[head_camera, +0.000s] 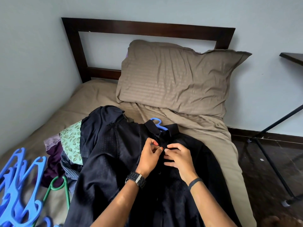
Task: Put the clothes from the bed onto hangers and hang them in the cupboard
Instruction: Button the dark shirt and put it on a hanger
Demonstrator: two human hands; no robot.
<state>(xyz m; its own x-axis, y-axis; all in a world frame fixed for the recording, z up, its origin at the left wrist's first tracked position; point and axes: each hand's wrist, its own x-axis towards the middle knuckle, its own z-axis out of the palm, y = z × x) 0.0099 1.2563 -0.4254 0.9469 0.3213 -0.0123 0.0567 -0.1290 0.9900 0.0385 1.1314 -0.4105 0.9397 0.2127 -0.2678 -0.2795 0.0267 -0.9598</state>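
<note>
Lying lengthwise on the bed [91, 99], the dark shirt [114, 161] has its collar toward the headboard [147, 28] and pillow [177, 76], its long axis running down to the foot edge, where the hem is cut off by the frame. No brand, label or legible writing is visible on any item. A blue hanger [157, 123] sits inside the shirt; only its hook and a short run of shoulder bar show above the collar, the rest hidden under the cloth. Both hands work at the button placket just below the collar. The left hand [150, 157], with a dark watch [136, 179] on its wrist, has its fingers [155, 142] curled and pinching the placket edge. The right hand [178, 158], with a dark band [195, 181] at the wrist, pinches the opposite edge between thumb and forefinger; the button itself is too small and dark to make out. Toward the left edge of the bed lies a pile of other clothes [70, 145], leaf-printed green, purple and striped pieces, partly buried under the shirt. At the near left corner rest a stack of blue hangers [19, 185], cut off by the frame, and a green hanger [60, 187], partly covered. A dark table [291, 58] stands at the right, mostly out of view.
</note>
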